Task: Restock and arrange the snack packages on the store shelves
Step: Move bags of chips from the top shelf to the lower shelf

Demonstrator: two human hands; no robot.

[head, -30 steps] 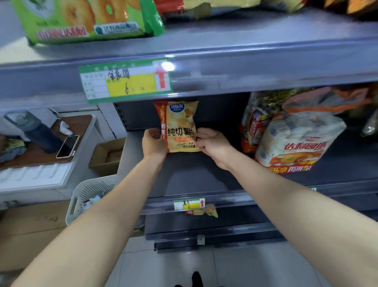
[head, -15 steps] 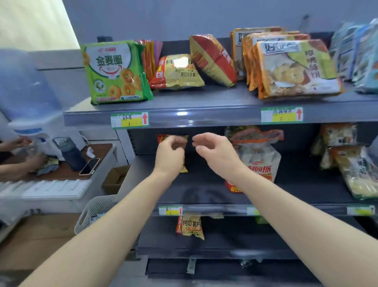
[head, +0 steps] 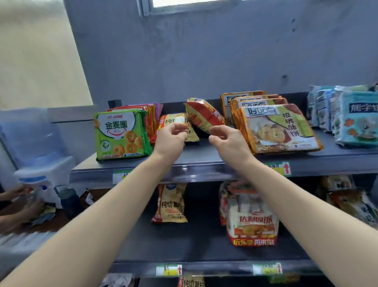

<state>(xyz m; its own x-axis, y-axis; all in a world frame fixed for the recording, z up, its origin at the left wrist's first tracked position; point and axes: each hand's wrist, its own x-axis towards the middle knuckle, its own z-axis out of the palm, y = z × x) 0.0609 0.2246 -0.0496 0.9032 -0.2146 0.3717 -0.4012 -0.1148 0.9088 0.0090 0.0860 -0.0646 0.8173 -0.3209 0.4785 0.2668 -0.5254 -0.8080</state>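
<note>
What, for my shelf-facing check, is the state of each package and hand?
left hand, fingers curled, grip unclear
right hand, fingers curled, grip unclear
green ring-biscuit pack, upright, facing out
top-shelf chip bag, lying back, partly hidden by left hand
red-and-yellow bag, tipped aslant
walnut-cookie packs, leaning back in a row
middle-shelf chip bag, upright

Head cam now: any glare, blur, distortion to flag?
Head view: white glare patch on the yellow chip bag on the top shelf; head view: motion blur smears the water dispenser at left and the price tag; head view: window blown out, wide angle stretches the forearms toward the bottom corners.
</note>
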